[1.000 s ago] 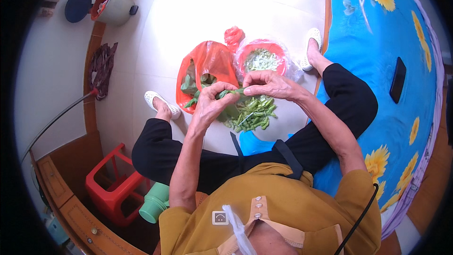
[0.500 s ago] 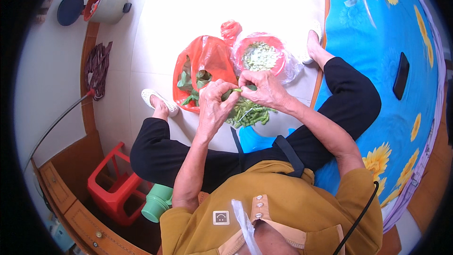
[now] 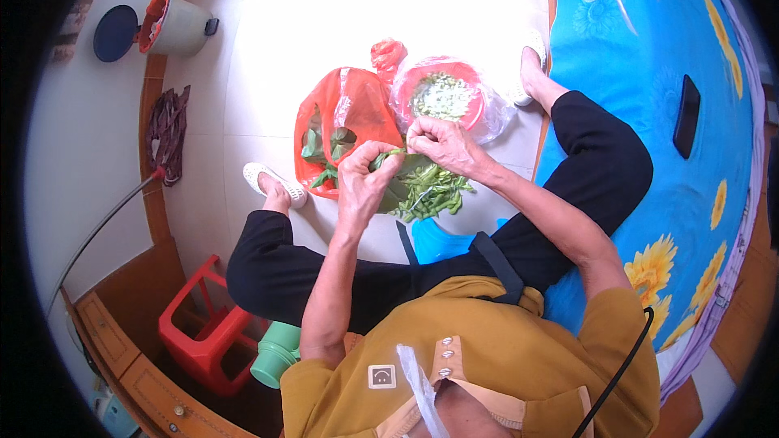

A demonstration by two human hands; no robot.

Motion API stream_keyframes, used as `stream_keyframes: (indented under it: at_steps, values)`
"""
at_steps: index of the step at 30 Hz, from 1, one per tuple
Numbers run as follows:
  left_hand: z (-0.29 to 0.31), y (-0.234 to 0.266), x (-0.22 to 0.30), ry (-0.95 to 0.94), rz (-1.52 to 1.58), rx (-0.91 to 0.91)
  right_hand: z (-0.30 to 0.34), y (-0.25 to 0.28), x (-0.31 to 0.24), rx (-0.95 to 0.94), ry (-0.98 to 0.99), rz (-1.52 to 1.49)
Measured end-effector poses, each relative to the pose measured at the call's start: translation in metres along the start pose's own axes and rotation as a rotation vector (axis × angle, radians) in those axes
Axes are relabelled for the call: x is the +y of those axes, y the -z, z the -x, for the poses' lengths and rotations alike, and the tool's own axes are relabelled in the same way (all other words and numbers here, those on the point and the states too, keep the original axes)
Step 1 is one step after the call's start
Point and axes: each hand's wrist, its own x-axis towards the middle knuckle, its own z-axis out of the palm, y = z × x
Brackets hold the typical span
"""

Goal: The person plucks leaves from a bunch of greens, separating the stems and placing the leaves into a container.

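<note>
A green bean pod (image 3: 396, 152) is pinched between the thumb and forefinger of my left hand (image 3: 363, 182). Close by on the right, my right hand (image 3: 446, 146) is closed, thumb against fingertips; whatever it may hold is too small to tell. Below and between the hands lies a heap of green pods (image 3: 442, 195), with a broad dark sheet or leaf partly under it. Beyond my right hand stands a pink bowl (image 3: 477, 108) lined with clear plastic, holding pale green shelled beans (image 3: 442, 96). Left of it sits a red plastic bag (image 3: 357, 91) with green leaves inside.
A knotted red bag (image 3: 388, 54) lies behind the bowl. To the right, a blue sunflower cloth (image 3: 617, 105) carries a black phone (image 3: 687, 118). On the left are a bin (image 3: 182, 26), a mop (image 3: 168, 126), a red stool (image 3: 203, 341) and a green cup (image 3: 276, 355).
My hands have drawn slightly apart, the right one lifting away from the pod in my left fingers. More of the dark sheet or leaf shows beneath them. The whole view has shifted a little.
</note>
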Motion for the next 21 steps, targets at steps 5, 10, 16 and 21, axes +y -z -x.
stream_keyframes:
  at_steps: [5, 10, 16, 21]
  values:
    - [-0.005, 0.009, -0.009, 0.195, 0.398, -0.117, -0.002, 0.005, -0.011, -0.186, -0.080, -0.100]
    - [-0.003, 0.009, -0.006, 0.203, 0.305, -0.108, 0.003, 0.002, -0.018, -0.159, -0.030, 0.086]
    - [0.000, 0.003, -0.004, 0.106, 0.102, -0.068, 0.003, -0.003, -0.016, -0.070, -0.001, 0.045]
    - [-0.002, 0.008, -0.001, 0.250, 0.350, -0.184, 0.003, 0.000, -0.020, -0.166, -0.006, -0.030]
